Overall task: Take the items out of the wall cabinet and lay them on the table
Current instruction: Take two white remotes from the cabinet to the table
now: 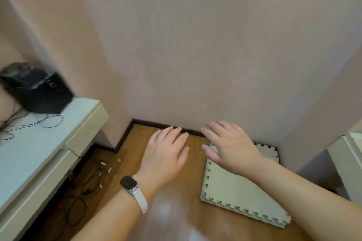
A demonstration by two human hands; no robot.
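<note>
My left hand (166, 150) and my right hand (229, 143) are stretched out side by side in front of me, palms down, fingers straight and spread, holding nothing. A watch with a white strap sits on my left wrist. Both hands hover above the wooden floor (137, 146), facing a plain pink wall (195, 45). A white table (39, 143) stands at the left. No wall cabinet or its items are in sight.
A black device (37, 88) with thin cables sits on the white table. Dark cables and small bits lie on the floor under it. A pale foam puzzle mat (239, 191) lies on the floor at right. White furniture (346, 162) stands at the right edge.
</note>
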